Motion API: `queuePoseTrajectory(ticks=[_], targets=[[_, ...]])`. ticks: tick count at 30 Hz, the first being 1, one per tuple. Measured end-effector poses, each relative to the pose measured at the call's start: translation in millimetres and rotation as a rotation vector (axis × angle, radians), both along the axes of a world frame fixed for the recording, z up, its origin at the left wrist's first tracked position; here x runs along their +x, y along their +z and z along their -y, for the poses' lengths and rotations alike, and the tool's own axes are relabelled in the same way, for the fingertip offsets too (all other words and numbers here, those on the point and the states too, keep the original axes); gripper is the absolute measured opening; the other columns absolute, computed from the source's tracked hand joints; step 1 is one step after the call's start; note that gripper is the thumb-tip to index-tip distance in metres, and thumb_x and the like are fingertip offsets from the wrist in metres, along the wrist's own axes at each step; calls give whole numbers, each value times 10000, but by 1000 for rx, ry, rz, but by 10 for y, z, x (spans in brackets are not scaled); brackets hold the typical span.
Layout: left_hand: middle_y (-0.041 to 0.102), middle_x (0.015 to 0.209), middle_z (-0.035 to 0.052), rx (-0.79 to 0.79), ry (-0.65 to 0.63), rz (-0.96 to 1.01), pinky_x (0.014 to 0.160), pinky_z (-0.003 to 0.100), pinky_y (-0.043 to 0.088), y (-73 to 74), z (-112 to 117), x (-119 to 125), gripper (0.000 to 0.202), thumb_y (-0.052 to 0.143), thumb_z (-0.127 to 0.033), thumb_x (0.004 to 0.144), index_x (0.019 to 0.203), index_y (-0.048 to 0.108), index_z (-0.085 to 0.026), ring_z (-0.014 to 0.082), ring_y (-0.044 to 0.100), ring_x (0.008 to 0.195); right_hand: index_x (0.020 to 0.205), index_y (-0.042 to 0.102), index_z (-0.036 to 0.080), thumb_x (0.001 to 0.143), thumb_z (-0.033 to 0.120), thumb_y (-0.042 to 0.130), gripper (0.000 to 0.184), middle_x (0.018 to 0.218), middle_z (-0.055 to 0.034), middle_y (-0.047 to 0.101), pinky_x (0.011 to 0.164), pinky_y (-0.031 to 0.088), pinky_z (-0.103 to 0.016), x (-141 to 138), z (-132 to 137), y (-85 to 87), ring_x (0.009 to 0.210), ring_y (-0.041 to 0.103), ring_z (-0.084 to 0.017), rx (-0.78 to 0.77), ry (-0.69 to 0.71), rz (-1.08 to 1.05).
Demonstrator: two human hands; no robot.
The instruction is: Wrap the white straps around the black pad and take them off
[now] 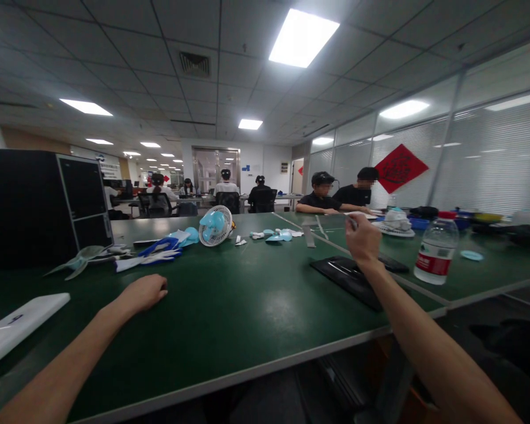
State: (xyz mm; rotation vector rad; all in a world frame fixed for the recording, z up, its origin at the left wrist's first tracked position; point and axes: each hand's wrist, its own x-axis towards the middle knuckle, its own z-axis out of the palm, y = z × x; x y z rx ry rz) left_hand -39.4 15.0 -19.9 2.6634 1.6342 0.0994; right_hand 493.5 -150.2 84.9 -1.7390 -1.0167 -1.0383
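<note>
My left hand (145,292) rests on the green table (229,306) with its fingers curled under, and nothing shows in it. My right hand (362,238) is raised above a flat black tray (342,277), fingers closed round a thin pale object that I cannot make out. A small white and blue desk fan (215,225) stands farther back in the middle. Blue and white gloves (152,252) lie beyond my left hand.
A white flat device (17,324) lies at the near left. A black cabinet (39,203) stands at the left. A water bottle (436,248) stands at the right, with bowls and a plate behind it. Small blue and white parts lie mid-table. Several people sit at tables beyond.
</note>
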Motion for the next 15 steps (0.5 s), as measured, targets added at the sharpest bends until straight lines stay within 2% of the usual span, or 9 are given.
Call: queuePoseTrajectory(ticks=[3,7,9,12,15], targets=[[669,1013,86,-3,-5,14,724,319,483,-36,-35,-32,305,477,-374,776,950,663,-206,230,617,901,998,622,142,881,264,388,288,945,-126,660,758,394,-291,-107,-252,-156,886,566,-222,-167,29,152],[670,1016,81,-23,-2,40,723,312,484,-53,-48,-47,304,489,-384,771,955,661,-214,227,615,904,958,624,161,894,248,385,262,1005,-116,646,769,397,-270,-272,-440,-477,960,544,-208,-648,153,174],[669,1012,86,-26,5,39,719,313,485,-36,-29,-33,292,490,-372,770,941,662,-209,224,617,893,969,632,159,879,239,421,243,1024,-115,642,767,401,-265,-316,-477,-595,955,557,-201,-819,195,141],[667,1008,91,-28,4,33,721,320,489,4,16,-6,290,480,-360,779,944,659,-203,224,618,886,899,673,161,805,304,557,206,956,-101,664,726,414,-251,-332,-499,-679,860,596,-192,-946,246,120],[661,1024,95,-26,6,31,735,320,489,26,48,1,284,484,-350,778,946,660,-203,223,616,900,858,703,176,777,455,574,317,895,-86,680,697,425,-247,-298,-485,-661,805,610,-190,-1027,309,91]])
